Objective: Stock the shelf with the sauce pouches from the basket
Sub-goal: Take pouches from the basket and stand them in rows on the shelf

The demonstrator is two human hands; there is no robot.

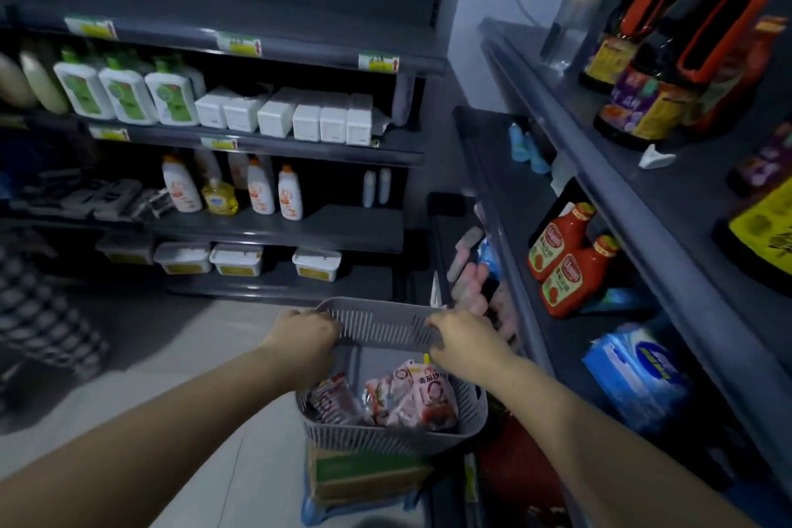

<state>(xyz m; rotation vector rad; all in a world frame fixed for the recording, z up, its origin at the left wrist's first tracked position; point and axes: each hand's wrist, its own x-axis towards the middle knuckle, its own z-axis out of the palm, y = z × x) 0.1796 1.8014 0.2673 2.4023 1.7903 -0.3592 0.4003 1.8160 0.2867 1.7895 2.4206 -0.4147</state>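
Both hands, left (309,332) and right (465,339), are gripping the basket (377,324) rim, pouches (407,399) lying just below them.

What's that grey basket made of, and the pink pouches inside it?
The basket looks like matte grey plastic: its walls are moulded with rows of thin slots. The pouches seem to be soft, shiny plastic film, since they crinkle, bulge and catch the light, though the picture is too blurry to be sure.
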